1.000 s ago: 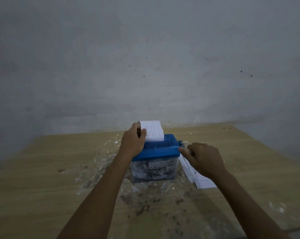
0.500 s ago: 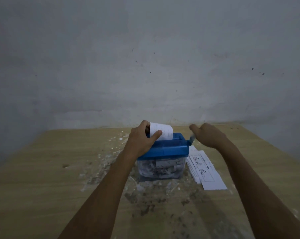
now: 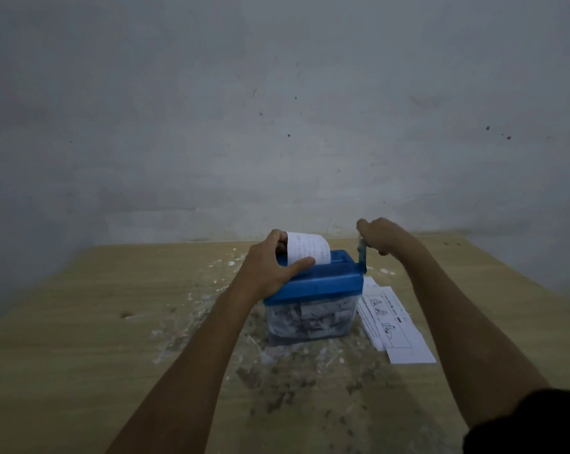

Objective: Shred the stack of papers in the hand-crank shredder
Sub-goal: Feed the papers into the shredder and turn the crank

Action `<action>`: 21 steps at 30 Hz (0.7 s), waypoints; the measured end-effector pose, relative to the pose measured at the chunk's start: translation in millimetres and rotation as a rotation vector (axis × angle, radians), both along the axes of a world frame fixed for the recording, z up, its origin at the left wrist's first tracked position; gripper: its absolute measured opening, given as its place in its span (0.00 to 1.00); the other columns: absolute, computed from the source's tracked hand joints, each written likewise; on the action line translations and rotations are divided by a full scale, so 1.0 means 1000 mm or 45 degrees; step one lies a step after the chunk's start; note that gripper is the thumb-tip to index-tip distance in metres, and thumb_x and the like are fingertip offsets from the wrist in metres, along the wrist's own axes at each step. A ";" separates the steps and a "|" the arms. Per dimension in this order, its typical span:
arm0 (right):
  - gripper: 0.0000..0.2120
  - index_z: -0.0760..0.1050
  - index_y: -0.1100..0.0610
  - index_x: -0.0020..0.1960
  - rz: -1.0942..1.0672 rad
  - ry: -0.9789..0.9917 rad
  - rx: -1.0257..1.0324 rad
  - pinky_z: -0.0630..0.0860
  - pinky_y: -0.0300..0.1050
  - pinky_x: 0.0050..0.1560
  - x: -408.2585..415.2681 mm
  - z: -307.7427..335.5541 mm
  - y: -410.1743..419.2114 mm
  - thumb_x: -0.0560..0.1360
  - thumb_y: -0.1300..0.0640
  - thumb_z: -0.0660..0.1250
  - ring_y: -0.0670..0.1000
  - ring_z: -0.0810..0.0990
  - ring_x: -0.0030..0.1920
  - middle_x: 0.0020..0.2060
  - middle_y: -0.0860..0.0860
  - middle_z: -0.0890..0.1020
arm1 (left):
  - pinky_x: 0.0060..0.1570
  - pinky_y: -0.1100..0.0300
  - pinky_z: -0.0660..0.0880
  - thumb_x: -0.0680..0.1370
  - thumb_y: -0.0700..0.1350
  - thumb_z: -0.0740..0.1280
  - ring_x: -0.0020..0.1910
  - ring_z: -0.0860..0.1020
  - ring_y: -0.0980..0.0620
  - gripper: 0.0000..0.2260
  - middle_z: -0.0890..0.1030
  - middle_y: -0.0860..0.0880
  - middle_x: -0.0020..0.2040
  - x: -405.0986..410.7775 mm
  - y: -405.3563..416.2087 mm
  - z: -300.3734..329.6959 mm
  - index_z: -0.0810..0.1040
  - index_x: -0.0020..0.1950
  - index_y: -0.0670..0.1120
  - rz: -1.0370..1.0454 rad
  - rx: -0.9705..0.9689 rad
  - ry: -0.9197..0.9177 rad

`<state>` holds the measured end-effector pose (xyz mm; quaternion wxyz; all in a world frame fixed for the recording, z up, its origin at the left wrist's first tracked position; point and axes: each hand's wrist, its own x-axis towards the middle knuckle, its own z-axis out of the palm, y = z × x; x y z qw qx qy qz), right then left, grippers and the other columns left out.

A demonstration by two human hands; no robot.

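A small hand-crank shredder [image 3: 323, 283] with a blue lid and a clear bin full of paper strips stands mid-table. A white printed sheet [image 3: 308, 249] sticks up out of its top slot, curling forward. My left hand [image 3: 270, 267] pinches that sheet at its left edge, thumb across the front, heel on the lid. My right hand [image 3: 383, 235] grips the crank handle [image 3: 362, 253], which points up at the shredder's right side. A stack of papers [image 3: 395, 326] lies flat on the table right of the shredder.
The wooden table [image 3: 80, 322] is spattered with white flecks and dark stains around the shredder. A grey wall rises just behind the table's far edge. A dark shape [image 3: 536, 424] intrudes at the bottom right corner.
My right hand has swung the crank from low beside the shredder up to the top of its turn. The sheet has sunk lower into the slot. My left hand stays on it.
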<state>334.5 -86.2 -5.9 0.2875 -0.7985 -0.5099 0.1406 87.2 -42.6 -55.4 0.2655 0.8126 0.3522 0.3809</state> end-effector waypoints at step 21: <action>0.11 0.65 0.56 0.37 -0.085 0.716 -0.037 0.59 0.40 0.30 -0.013 -0.098 -0.022 0.79 0.62 0.55 0.49 0.62 0.27 0.28 0.52 0.66 | 0.51 0.54 0.78 0.63 0.80 0.65 0.55 0.76 0.52 0.40 0.77 0.54 0.61 0.002 -0.007 -0.010 0.72 0.67 0.56 0.110 0.074 0.386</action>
